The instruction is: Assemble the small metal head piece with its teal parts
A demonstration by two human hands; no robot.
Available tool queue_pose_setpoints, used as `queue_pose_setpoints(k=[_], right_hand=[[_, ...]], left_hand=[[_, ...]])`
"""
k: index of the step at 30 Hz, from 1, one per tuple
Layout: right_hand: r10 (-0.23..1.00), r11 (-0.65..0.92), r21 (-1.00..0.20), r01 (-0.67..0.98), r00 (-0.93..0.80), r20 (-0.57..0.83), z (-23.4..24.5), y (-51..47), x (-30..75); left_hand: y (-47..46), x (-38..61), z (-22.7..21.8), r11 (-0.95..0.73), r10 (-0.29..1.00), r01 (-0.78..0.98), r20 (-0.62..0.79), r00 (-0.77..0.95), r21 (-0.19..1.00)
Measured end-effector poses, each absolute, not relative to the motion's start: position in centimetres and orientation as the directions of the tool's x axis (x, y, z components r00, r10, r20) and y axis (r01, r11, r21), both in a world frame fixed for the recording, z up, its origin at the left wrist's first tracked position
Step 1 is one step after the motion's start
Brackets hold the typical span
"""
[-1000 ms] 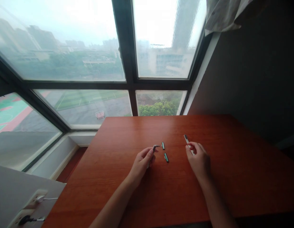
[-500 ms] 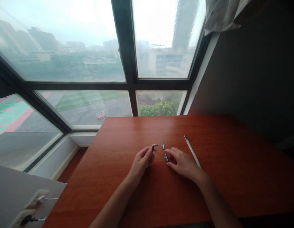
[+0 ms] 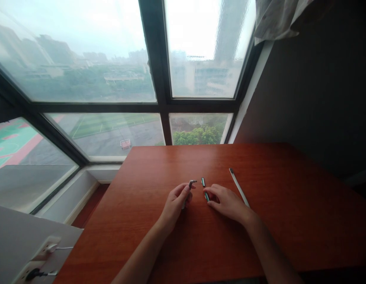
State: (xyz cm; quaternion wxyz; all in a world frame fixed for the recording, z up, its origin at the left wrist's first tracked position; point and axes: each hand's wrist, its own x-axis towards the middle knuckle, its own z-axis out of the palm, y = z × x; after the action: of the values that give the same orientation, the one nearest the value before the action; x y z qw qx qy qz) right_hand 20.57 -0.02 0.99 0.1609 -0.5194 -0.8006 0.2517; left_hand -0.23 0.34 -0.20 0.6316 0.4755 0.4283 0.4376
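While the left hand rests on the red-brown wooden desk near its middle, its grip is clenched around a small grey metal tool, whose bent tip sticks out past the thumb and forefinger and points to the right. Just right of that tip a short green-and-black cartridge lies flat on the desk, apart from both hands. A second green-and-black cartridge lies a little nearer, between the two hands, and the right hand lies low over the desk with thumb and forefinger curled in at this piece. The fingertips touch it or nearly so, but it is too small to tell whether the right grip has closed on it or only rests against it; the cartridge sits on the desk surface. To the right of the right hand, a thin white strip with a dark far end lies slanted on the desk, just beside the back of the hand. Both forearms are bare and reach in from the near edge. Beyond the far edge stands a large dark-framed window, showing hazy buildings and a sports field. A pale cloth hangs at the upper right, and a white power strip with plugs in it sits at the lower left, off the desk.
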Motion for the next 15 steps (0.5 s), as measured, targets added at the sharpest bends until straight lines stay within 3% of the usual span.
queue_pose_setpoints(k=[15], right_hand=[[0.904, 0.364, -0.512, 0.778, -0.428, -0.008, 1.04, 0.01, 20.24]], left_hand=[[0.33, -0.24, 0.04, 0.157, 0.958, -0.146, -0.115, 0.262, 0.977]])
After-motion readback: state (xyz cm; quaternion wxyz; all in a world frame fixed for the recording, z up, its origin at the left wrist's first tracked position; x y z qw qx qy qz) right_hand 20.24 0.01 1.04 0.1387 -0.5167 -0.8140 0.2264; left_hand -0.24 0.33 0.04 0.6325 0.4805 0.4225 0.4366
